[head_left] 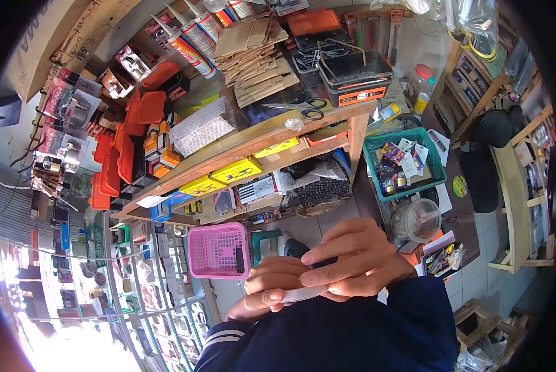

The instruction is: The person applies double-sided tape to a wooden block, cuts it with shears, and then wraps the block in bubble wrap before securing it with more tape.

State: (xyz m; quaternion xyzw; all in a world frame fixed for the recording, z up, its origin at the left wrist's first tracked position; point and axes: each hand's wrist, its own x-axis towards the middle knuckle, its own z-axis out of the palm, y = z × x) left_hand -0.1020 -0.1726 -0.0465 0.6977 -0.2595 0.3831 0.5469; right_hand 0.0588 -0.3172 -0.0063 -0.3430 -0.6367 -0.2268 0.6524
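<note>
Close to my chest, both hands meet around a flat white object (304, 294) with a curved edge, seen nearly edge-on. My left hand (270, 282) grips its left side, thumb below and fingers folded over the top. From the right, my right hand (360, 260) reaches across with its fingers bent, its lower fingers at the object's right end. A dark patch shows between the fingers of my right hand; most of the object is hidden behind both hands, and I cannot tell its kind.
Beyond my hands stands a pink basket (218, 278) on the left. A wooden shelf (253, 144) carries cardboard pieces (253, 56), scissors (300, 108) and a black toolbox (355, 77). To the right are a green basket (436, 178) of small packages and a clear plastic tub (416, 220).
</note>
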